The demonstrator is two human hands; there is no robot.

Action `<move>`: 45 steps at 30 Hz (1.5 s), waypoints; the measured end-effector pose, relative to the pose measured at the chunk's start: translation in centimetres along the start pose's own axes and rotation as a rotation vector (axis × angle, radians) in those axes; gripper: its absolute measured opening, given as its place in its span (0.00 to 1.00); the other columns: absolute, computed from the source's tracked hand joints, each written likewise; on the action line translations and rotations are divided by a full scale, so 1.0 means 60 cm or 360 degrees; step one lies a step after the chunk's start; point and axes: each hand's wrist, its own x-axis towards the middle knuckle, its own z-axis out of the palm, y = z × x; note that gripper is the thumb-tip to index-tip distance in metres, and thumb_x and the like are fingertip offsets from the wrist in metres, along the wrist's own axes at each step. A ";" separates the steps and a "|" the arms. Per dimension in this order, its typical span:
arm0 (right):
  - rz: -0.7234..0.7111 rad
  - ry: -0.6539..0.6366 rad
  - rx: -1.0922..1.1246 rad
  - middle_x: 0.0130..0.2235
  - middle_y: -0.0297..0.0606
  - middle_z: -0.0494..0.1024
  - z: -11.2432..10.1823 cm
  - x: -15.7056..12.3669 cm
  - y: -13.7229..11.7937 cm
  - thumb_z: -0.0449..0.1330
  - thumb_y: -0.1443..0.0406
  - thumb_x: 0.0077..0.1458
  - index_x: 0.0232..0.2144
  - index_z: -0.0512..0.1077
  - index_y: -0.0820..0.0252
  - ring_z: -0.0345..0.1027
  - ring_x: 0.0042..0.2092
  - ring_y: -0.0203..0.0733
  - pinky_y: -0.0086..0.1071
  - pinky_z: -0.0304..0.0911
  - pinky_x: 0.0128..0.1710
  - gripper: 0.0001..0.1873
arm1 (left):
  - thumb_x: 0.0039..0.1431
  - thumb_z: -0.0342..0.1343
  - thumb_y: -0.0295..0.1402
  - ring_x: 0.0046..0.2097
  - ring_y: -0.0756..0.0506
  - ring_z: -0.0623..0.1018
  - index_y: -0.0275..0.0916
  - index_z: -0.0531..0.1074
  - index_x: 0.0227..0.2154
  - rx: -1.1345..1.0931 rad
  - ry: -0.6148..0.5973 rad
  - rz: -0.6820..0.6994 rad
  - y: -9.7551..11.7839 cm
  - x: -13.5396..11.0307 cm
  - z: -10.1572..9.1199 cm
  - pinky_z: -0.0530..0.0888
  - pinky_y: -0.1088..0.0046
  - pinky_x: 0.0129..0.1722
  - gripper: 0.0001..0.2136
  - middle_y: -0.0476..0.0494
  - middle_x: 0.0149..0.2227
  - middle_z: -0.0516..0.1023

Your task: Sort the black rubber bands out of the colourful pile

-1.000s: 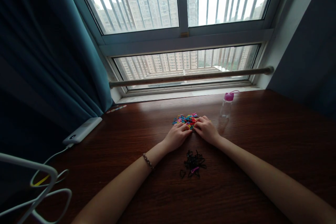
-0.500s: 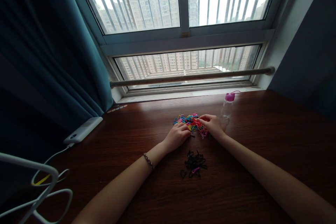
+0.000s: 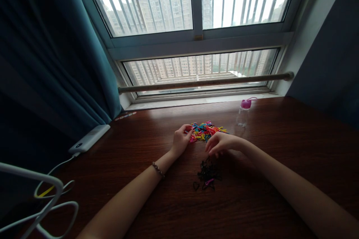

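Nearest, a small black pile (image 3: 206,174) of tiny bands is seen on the table (image 3: 266,194), with one pink band among them. Just above it the right hand (image 3: 220,143) is held, fingers curled downward and loosely pinched; whether a band is gripped cannot be told, as the fingertips are too small and dim. Beyond, the left hand (image 3: 181,140) is laid at the left edge of the coloured pile (image 3: 206,131), fingers bent and touching its bands, none clearly held. Farther right, a bottle (image 3: 242,114) with a pink cap is stood near the window (image 3: 196,37). A band could be dropped short of the black pile, or the wrong colour mixed in, since the bands are small and tangled.
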 end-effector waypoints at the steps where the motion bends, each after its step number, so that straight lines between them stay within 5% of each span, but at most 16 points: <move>1: -0.0029 0.0105 0.0031 0.28 0.38 0.76 -0.004 0.001 0.003 0.65 0.59 0.37 0.34 0.74 0.65 0.65 0.22 0.31 0.22 0.55 0.18 0.20 | 0.52 0.53 0.34 0.31 0.49 0.74 0.37 0.72 0.32 -0.0057 -0.0008 -0.0017 0.003 0.000 -0.002 0.71 0.73 0.33 0.08 0.46 0.31 0.76; 5: -0.0241 0.0862 0.0213 0.22 0.36 0.74 -0.030 0.002 0.019 0.62 0.56 0.40 0.29 0.74 0.67 0.60 0.18 0.29 0.23 0.53 0.16 0.18 | 0.51 0.54 0.33 0.33 0.47 0.75 0.35 0.74 0.29 -0.0307 -0.0323 0.0138 0.029 -0.009 -0.007 0.72 0.72 0.35 0.07 0.43 0.30 0.77; 8: -0.0393 0.1332 0.0173 0.28 0.40 0.77 -0.048 0.005 0.032 0.60 0.57 0.42 0.30 0.74 0.65 0.67 0.26 0.35 0.26 0.61 0.23 0.16 | 0.52 0.54 0.32 0.34 0.48 0.74 0.34 0.74 0.27 -0.0410 -0.0731 0.0426 0.055 -0.024 -0.005 0.71 0.72 0.36 0.07 0.42 0.30 0.76; 11: -0.0436 0.1449 -0.0034 0.33 0.41 0.77 -0.056 0.010 0.047 0.59 0.59 0.44 0.31 0.74 0.63 0.70 0.34 0.40 0.31 0.65 0.33 0.15 | 0.52 0.53 0.32 0.33 0.48 0.73 0.34 0.74 0.26 -0.0376 -0.1040 0.0605 0.073 -0.039 0.000 0.71 0.73 0.35 0.07 0.41 0.29 0.75; 15: -0.0386 0.1415 -0.0256 0.33 0.40 0.78 -0.056 0.018 0.065 0.57 0.61 0.46 0.33 0.74 0.62 0.71 0.33 0.41 0.32 0.67 0.32 0.13 | 0.53 0.53 0.32 0.31 0.50 0.72 0.34 0.74 0.29 -0.0289 -0.1215 0.0686 0.078 -0.051 0.004 0.69 0.76 0.31 0.07 0.43 0.27 0.74; 19: -0.0387 0.1489 -0.0473 0.35 0.40 0.77 -0.054 0.019 0.069 0.56 0.61 0.49 0.35 0.74 0.61 0.72 0.34 0.42 0.34 0.68 0.33 0.13 | 0.54 0.53 0.35 0.27 0.52 0.70 0.34 0.74 0.29 -0.0187 -0.1149 0.0726 0.075 -0.050 0.004 0.67 0.78 0.27 0.10 0.44 0.25 0.72; 22: -0.0606 0.1569 -0.0839 0.41 0.40 0.76 -0.045 0.019 0.061 0.55 0.63 0.50 0.39 0.72 0.59 0.69 0.43 0.43 0.39 0.64 0.44 0.13 | 0.57 0.49 0.36 0.30 0.51 0.71 0.35 0.73 0.28 0.0002 -0.0956 0.0766 0.067 -0.039 0.002 0.69 0.75 0.32 0.11 0.44 0.26 0.73; 28: -0.0877 0.1113 -0.1488 0.50 0.36 0.70 -0.019 0.020 0.050 0.55 0.63 0.53 0.43 0.71 0.52 0.57 0.55 0.45 0.44 0.55 0.53 0.14 | 0.57 0.49 0.38 0.51 0.44 0.67 0.39 0.68 0.43 0.0555 -0.0796 0.1023 0.036 -0.014 -0.007 0.62 0.62 0.52 0.13 0.42 0.47 0.71; 36: -0.0622 0.1542 -0.1268 0.37 0.38 0.78 -0.040 0.012 0.060 0.51 0.62 0.55 0.29 0.76 0.55 0.70 0.41 0.42 0.36 0.63 0.43 0.14 | 0.61 0.43 0.36 0.41 0.48 0.72 0.38 0.71 0.32 0.0824 -0.0612 0.1004 0.029 -0.016 -0.011 0.65 0.68 0.43 0.12 0.44 0.36 0.74; 45: -0.0478 0.1746 -0.1149 0.38 0.41 0.77 -0.050 0.013 0.073 0.49 0.62 0.55 0.32 0.76 0.60 0.70 0.41 0.45 0.37 0.63 0.43 0.16 | 0.59 0.44 0.33 0.34 0.47 0.68 0.37 0.67 0.22 0.1065 -0.0304 0.0782 0.010 -0.010 -0.011 0.65 0.67 0.36 0.13 0.43 0.28 0.71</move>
